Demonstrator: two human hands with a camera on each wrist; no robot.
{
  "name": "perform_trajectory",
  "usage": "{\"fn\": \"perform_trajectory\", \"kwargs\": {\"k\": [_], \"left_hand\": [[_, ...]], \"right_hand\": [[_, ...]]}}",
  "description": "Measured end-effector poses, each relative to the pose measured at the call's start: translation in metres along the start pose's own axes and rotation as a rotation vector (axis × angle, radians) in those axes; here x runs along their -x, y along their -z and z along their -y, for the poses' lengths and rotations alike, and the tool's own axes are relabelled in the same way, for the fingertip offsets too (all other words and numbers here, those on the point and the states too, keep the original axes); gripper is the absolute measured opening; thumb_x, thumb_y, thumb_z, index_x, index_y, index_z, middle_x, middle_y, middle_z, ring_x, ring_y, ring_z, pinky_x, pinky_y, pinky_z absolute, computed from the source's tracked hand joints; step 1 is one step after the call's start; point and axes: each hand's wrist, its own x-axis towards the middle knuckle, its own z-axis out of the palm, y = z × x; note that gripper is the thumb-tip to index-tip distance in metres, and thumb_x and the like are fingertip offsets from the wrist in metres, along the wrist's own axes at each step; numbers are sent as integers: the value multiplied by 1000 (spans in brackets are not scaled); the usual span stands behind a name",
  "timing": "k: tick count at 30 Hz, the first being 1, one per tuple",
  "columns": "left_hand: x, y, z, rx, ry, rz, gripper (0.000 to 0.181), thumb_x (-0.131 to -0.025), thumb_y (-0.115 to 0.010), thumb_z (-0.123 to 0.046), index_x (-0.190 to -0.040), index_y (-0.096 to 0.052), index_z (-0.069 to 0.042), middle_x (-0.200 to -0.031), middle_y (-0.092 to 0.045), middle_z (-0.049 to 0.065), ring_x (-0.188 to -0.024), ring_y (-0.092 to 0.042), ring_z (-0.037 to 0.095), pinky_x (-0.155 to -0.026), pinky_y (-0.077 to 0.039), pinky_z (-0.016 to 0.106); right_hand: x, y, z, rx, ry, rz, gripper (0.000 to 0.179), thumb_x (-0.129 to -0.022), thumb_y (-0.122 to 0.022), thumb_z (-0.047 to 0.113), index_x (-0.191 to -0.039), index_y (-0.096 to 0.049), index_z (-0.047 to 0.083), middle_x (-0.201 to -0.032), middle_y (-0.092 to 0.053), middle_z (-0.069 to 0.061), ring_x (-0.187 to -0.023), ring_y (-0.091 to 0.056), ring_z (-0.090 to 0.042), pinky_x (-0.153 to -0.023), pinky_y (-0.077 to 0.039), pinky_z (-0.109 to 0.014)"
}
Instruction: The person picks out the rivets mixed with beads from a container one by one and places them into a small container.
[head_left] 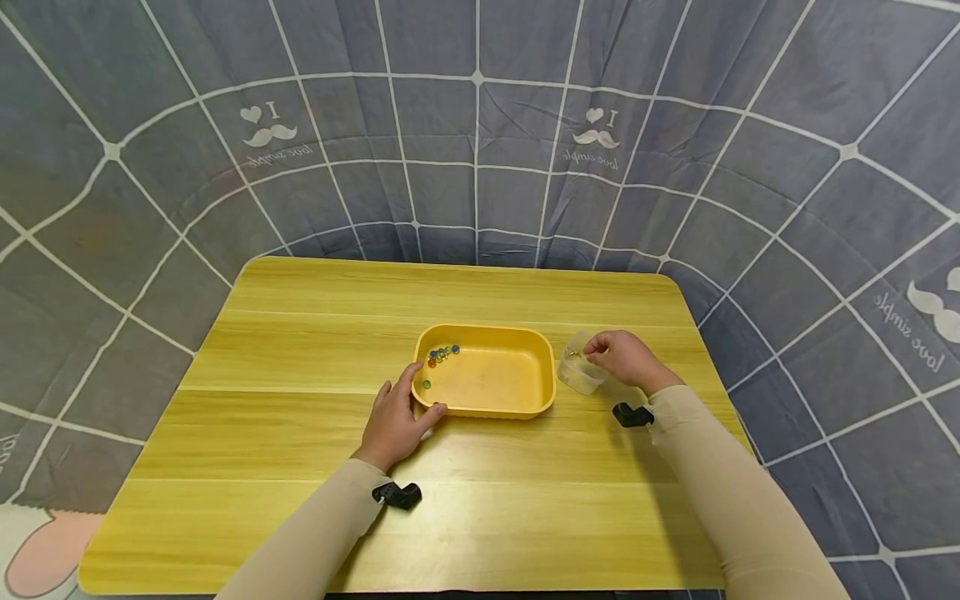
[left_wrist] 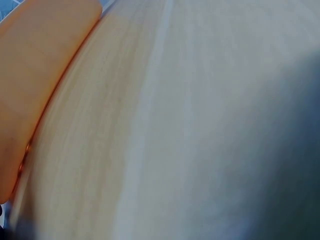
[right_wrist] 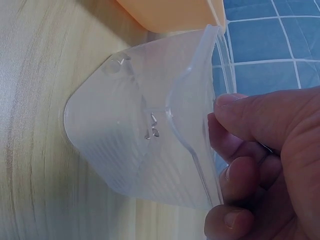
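A yellow rectangular tray [head_left: 487,408] lies on the table, its side visible as an orange wall [left_wrist: 45,75] in the left wrist view. Several small glass marbles [head_left: 441,353], blue, green and orange, cluster at its back left; one green marble [head_left: 427,384] sits apart. My left hand [head_left: 393,425] touches the tray's front left corner, index finger at the left side, thumb along the front. On the right stands a translucent plastic tub [right_wrist: 120,125] with small shiny pieces in it. My right hand [head_left: 622,357] is at its rim, thumb and fingers curled; anything between the fingertips is hidden.
The wood-grain table [head_left: 300,333] has a grey grid-patterned cloth [head_left: 480,125] hanging behind and beside it. Black devices are strapped to the left wrist [head_left: 397,496] and right wrist [head_left: 633,415]. The tub stands close to the tray's right end.
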Motion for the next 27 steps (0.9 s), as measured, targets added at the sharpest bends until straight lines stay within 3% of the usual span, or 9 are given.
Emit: {"fn": "perform_trajectory", "kwargs": {"k": [27], "left_hand": [[-2, 3, -3, -2, 8, 4, 82, -80, -61, -59, -146, -22, -28, -142, -43, 0, -126, -47, 24, -116, -12, 46]], "right_hand": [[-4, -1, -1, 3, -23, 3, 21, -91, -59, 20, -104, -67, 7, -94, -65, -5, -86, -58, -20, -73, -50, -33]]}}
